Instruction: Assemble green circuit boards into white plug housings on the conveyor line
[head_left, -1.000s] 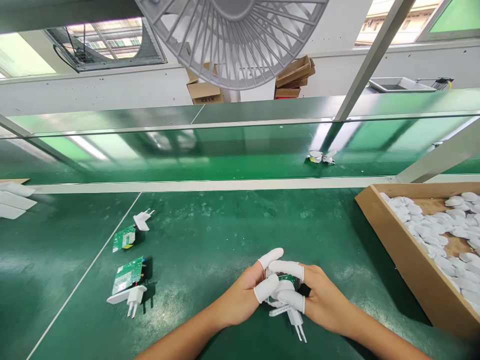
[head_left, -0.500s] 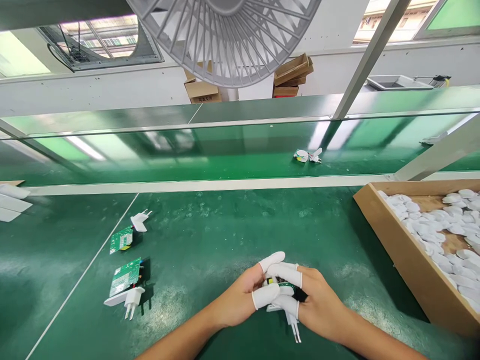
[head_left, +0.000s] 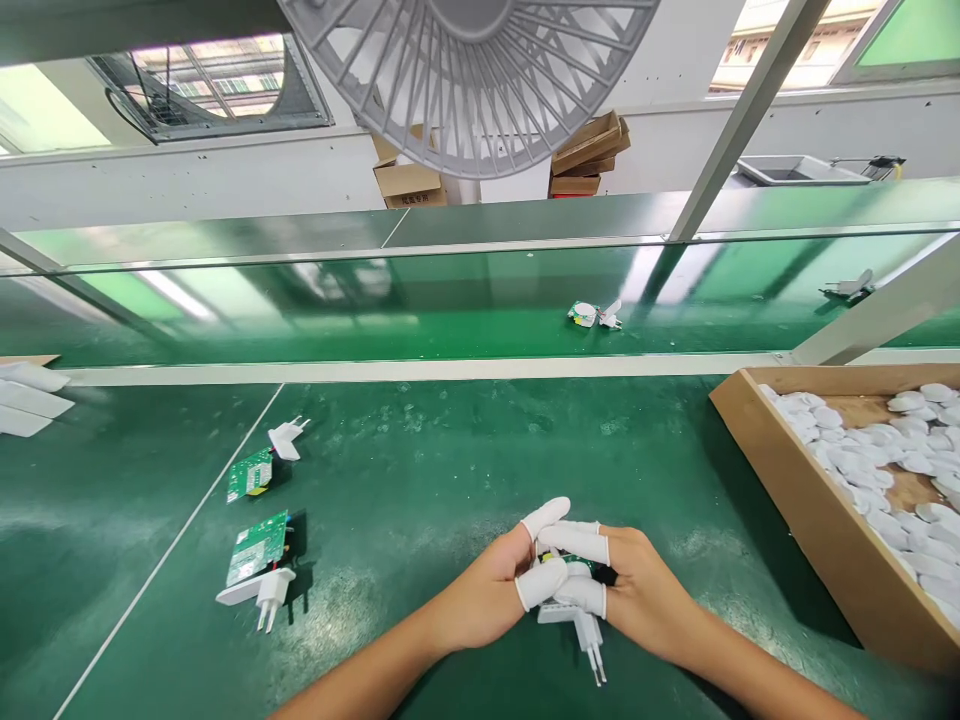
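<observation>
White finger cots cover the thumb and fingertips of my left hand point(head_left: 491, 585) and my right hand point(head_left: 637, 590). Between them, low in the middle of the head view, both hands pinch a small circuit board point(head_left: 577, 563), mostly hidden by the fingers. A white plug piece point(head_left: 587, 640) with two metal pins hangs just below it, pins toward me. On the bench to the left lie two similar sets: a green circuit board point(head_left: 257, 547) by a white plug point(head_left: 271, 595), and farther back another green board point(head_left: 250, 474) with its white plug point(head_left: 287, 438).
A cardboard tray point(head_left: 787, 510) of white round caps point(head_left: 870, 460) stands at the right. Behind a pale rail point(head_left: 420, 371) runs a green belt point(head_left: 450, 325) carrying a board-and-plug set point(head_left: 595, 315). A large fan point(head_left: 480, 90) hangs ahead, and white pieces point(head_left: 30, 400) lie far left.
The set on the belt has shifted left, and another piece has come into sight at the belt's right. My fingers have shifted slightly, showing more of the white plug piece. The view has moved slightly.
</observation>
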